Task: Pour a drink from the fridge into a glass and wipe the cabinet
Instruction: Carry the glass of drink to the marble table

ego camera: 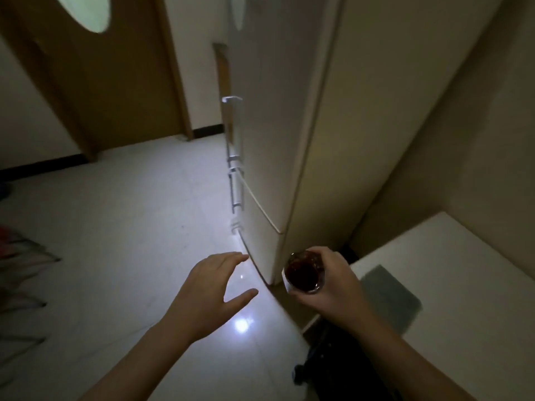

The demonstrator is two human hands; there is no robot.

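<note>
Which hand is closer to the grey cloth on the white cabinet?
Right. The right hand, holding the glass of dark drink, is just left of the grey cloth. The left hand is farther left, over the floor.

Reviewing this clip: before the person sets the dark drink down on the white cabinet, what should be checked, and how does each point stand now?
1. Right hand has a firm grip on the glass: ok.
2. Glass upright, drink not spilling: ok.
3. Fridge doors closed: ok.
4. Left hand free: ok, open and empty.
5. Bare spot on cabinet beside the grey cloth: ok.
6. Cabinet wiped: cannot tell.
</note>
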